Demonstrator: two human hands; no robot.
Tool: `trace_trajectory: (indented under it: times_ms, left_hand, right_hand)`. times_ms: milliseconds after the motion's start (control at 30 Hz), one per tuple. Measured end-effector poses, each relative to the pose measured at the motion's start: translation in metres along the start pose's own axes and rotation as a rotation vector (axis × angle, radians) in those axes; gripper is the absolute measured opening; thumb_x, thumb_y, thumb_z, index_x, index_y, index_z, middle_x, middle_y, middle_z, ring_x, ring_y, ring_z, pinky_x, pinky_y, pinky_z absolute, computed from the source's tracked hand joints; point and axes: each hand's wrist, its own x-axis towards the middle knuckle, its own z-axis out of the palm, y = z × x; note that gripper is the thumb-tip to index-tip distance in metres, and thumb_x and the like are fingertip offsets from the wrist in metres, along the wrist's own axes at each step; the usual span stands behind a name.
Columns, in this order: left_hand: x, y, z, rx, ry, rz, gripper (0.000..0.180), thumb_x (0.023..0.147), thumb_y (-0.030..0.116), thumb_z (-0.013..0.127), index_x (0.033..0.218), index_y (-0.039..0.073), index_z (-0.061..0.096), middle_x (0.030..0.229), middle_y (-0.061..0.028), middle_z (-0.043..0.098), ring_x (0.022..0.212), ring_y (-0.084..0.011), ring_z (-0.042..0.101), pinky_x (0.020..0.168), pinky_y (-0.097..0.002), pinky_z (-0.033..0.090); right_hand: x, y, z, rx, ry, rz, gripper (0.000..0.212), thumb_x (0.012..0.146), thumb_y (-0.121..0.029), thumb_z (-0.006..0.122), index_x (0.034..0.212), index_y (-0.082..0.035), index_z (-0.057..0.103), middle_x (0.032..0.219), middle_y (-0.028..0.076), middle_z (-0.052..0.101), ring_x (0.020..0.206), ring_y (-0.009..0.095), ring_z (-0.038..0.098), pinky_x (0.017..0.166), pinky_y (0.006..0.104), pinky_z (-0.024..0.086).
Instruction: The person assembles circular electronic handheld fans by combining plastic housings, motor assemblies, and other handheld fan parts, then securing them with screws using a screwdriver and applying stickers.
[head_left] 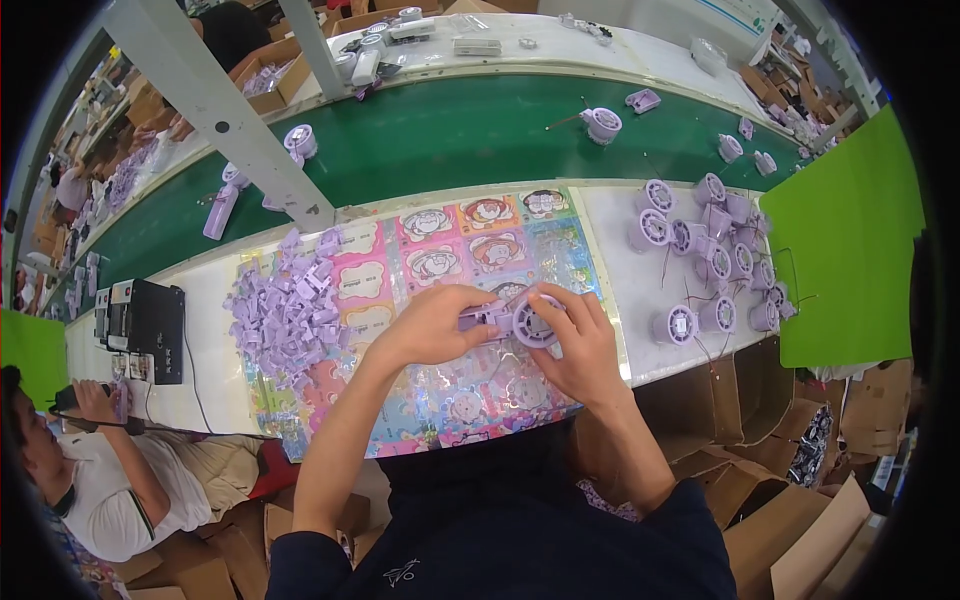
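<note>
Over the colourful printed sheet (480,385), my two hands hold lilac plastic pieces against each other. My left hand (432,325) is closed on a small lilac handle piece (484,318), thumb and fingers at its sides. A round lilac fan housing (524,328) with an open ring face sits between the thumb and fingers of my right hand (582,345). The two pieces touch; whether they are joined I cannot tell. To the left lies a heap of loose lilac plastic parts (288,312). Several lilac fan housings (678,325) with thin wires stand on the right.
Beyond the table runs a green conveyor belt (430,135) carrying fan housings (602,125). A grey metal post (225,120) rises at the left, near a black box-shaped device (150,325). A green panel (850,240) and cardboard boxes (720,400) are at right. Another person (110,490) sits left.
</note>
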Motion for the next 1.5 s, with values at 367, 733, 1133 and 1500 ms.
trace_trajectory:
  times_ms: [367, 733, 1133, 1500]
  left_hand:
    - [0.015, -0.003, -0.001, -0.068, 0.144, -0.111, 0.042, 0.084, 0.019, 0.079, 0.12, -0.001, 0.07, 0.106, -0.021, 0.073, 0.096, -0.0302, 0.071, 0.087, -0.038, 0.054]
    - [0.115, -0.066, -0.064, -0.419, 0.365, -0.295, 0.036, 0.092, 0.013, 0.072, 0.125, 0.011, 0.057, 0.089, -0.0102, 0.072, 0.078, -0.0142, 0.066, 0.069, -0.0305, 0.049]
    - [0.18, -0.108, -0.098, -0.179, 0.408, -0.343, 0.026, 0.085, 0.004, 0.075, 0.106, 0.01, 0.061, 0.08, -0.005, 0.061, 0.073, -0.014, 0.059, 0.066, -0.0304, 0.046]
    - [0.174, -0.117, -0.093, -0.158, 0.625, -0.397, 0.033, 0.079, 0.011, 0.085, 0.1, 0.003, 0.061, 0.085, -0.0041, 0.061, 0.079, -0.0145, 0.06, 0.071, -0.0305, 0.048]
  right_hand:
    - [0.031, 0.027, 0.005, 0.002, 0.055, -0.065, 0.068, 0.063, -0.001, 0.081, 0.128, -0.007, 0.063, 0.129, 0.011, 0.064, 0.092, 0.03, 0.061, 0.079, 0.0382, 0.054]
    - [0.014, 0.073, 0.061, 0.034, 0.103, 0.39, 0.031, 0.086, -0.008, 0.069, 0.115, -0.002, 0.059, 0.097, 0.016, 0.062, 0.083, 0.034, 0.066, 0.071, 0.044, 0.053]
    - [0.02, 0.076, 0.062, 0.017, 0.113, 0.43, 0.02, 0.086, -0.006, 0.068, 0.105, -0.004, 0.062, 0.093, 0.013, 0.062, 0.074, 0.032, 0.067, 0.065, 0.0429, 0.054]
    - [0.024, 0.076, 0.063, 0.018, 0.118, 0.405, 0.017, 0.086, -0.005, 0.067, 0.102, -0.003, 0.063, 0.093, 0.012, 0.062, 0.073, 0.031, 0.068, 0.063, 0.042, 0.054]
